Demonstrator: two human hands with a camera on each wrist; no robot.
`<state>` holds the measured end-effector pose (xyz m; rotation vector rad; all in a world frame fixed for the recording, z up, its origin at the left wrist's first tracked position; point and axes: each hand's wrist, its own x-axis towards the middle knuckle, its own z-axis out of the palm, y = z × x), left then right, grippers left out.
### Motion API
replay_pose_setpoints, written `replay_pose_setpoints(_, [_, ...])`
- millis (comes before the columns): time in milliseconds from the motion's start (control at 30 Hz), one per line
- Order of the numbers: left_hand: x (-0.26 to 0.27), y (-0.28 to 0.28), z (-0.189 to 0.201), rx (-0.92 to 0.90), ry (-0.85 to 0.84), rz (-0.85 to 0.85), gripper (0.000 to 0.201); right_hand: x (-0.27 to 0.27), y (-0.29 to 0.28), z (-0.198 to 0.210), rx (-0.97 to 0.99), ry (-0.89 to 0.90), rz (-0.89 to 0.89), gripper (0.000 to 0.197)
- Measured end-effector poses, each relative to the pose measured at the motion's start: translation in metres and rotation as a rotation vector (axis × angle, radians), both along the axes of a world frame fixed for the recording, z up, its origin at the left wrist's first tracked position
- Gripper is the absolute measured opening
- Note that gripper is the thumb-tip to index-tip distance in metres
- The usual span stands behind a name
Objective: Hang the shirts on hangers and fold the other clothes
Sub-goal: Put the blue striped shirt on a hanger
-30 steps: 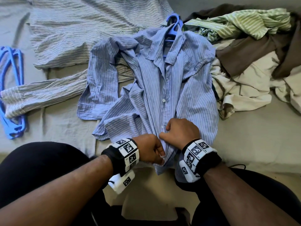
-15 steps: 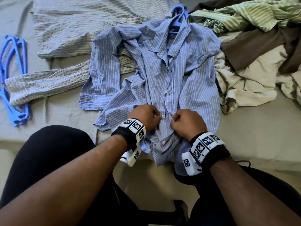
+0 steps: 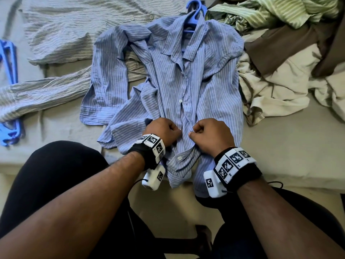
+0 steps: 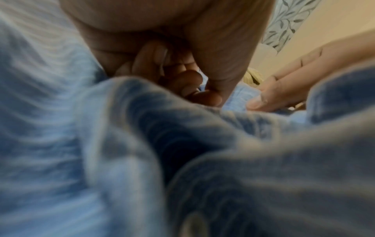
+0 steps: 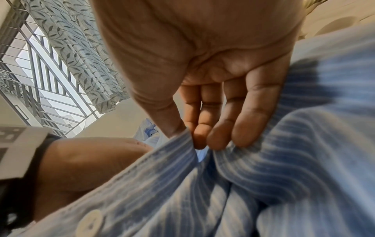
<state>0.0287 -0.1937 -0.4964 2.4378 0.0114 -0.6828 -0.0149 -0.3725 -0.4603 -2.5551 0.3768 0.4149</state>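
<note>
A blue striped shirt [image 3: 173, 81] lies on the bed with a blue hanger [image 3: 194, 17] inside its collar, the hook sticking out at the top. Both hands sit low on its button placket. My left hand [image 3: 164, 130] pinches the left front edge of the blue striped shirt [image 4: 233, 102], fingers curled. My right hand [image 3: 207, 132] pinches the right front edge of the blue striped shirt [image 5: 182, 141] between thumb and fingertips. A white button [image 3: 179, 158] shows just below the hands. One sleeve is folded across the chest.
A grey striped shirt [image 3: 74, 32] lies spread at the back left. Several blue hangers [image 3: 8, 86] rest at the left bed edge. A heap of green striped, brown and cream clothes [image 3: 291, 43] fills the right. My knees are against the bed's near edge.
Both hands have moved up the placket, away from the hem, from one button position to a higher one. The shirt's lower front is more bunched.
</note>
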Motion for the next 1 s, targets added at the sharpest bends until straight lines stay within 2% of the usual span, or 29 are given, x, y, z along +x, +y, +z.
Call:
replay_pose_setpoints(167, [0.012, -0.003, 0.016, -0.3, 0.115, 0.055, 0.018, 0.001, 0.0, 0.004, 0.022, -0.068, -0.048, 0.014])
replay_pose_setpoints(267, [0.017, 0.001, 0.025, -0.399, 0.212, 0.066, 0.017, 0.002, 0.001, 0.006, 0.083, -0.123, -0.076, 0.012])
replay_pose_setpoints(567, [0.024, 0.011, 0.031, -0.442, 0.309, 0.142, 0.025, 0.005, 0.006, 0.009, 0.31, -0.25, -0.071, 0.014])
replay_pose_setpoints(733, [0.024, 0.013, 0.033, -0.467, 0.326, 0.168, 0.028, 0.004, 0.006, 0.008, 0.426, -0.243, -0.064, 0.011])
replay_pose_setpoints(800, [0.023, 0.014, 0.035, -0.489, 0.336, 0.166, 0.025, 0.004, 0.007, 0.011, 0.468, -0.242, -0.079, 0.002])
replay_pose_setpoints(900, [0.023, 0.015, 0.039, -0.53, 0.357, 0.162, 0.016, 0.008, 0.005, 0.011, 0.552, -0.23, -0.158, 0.017])
replay_pose_setpoints(1000, [0.022, 0.015, 0.042, -0.555, 0.345, 0.163, 0.013, 0.009, 0.004, 0.011, 0.652, -0.205, -0.201, 0.01])
